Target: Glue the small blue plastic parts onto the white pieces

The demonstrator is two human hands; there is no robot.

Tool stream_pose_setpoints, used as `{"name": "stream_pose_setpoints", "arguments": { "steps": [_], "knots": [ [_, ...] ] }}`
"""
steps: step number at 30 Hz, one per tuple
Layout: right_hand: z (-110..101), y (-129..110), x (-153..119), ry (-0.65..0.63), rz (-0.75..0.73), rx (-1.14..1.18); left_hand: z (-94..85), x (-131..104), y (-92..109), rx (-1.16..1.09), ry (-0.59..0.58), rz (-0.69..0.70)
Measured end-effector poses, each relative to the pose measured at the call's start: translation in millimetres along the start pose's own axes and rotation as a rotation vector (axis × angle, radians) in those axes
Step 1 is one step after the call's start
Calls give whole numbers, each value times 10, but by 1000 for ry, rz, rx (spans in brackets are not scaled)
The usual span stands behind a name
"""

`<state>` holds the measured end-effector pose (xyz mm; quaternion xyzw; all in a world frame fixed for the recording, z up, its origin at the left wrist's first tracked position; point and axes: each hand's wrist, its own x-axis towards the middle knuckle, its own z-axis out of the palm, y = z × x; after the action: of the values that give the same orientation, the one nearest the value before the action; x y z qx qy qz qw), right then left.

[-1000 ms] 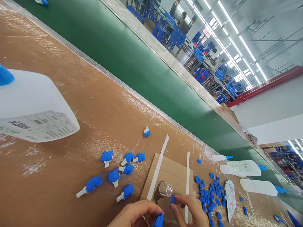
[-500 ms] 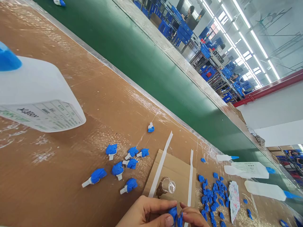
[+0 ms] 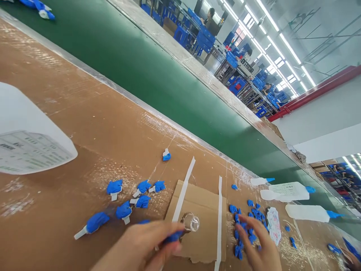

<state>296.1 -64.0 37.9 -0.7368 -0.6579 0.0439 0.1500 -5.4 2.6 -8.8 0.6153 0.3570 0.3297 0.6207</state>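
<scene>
The left hand reached in from the near edge with fingers curled and thumb pressed against them in a pinch, while the right hand lay palm down beside it, fingers spread and extended forward.

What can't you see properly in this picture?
- Left hand, head view: motion blur smears the fingers and the blue piece they pinch, so its shape is unclear.
- Right hand: blurred, and it covers part of the pile of blue caps.
- White bottle: cut off by the left edge; its label print is too small to read.
- Clear glass thing on the cardboard: too small to identify.
</scene>
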Motion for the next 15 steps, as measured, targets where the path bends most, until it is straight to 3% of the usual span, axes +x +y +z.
{"name": "stream_pose_setpoints", "arguments": {
  "steps": [3, 7, 11, 15],
  "knots": [
    [0, 472, 308, -19, 30, -83, -280, 251, 25, 410, 22, 75],
    [178, 776, 439, -119, -87, -102, -370, 515, -64, 950, 60, 97],
    [275, 926, 388, -101, -254, -98, -355, 618, -50, 1087, 13, 85],
    [291, 1000, 326, 53, -330, -111, -482, 794, 147, 1150, 49, 69]
  ]
}}
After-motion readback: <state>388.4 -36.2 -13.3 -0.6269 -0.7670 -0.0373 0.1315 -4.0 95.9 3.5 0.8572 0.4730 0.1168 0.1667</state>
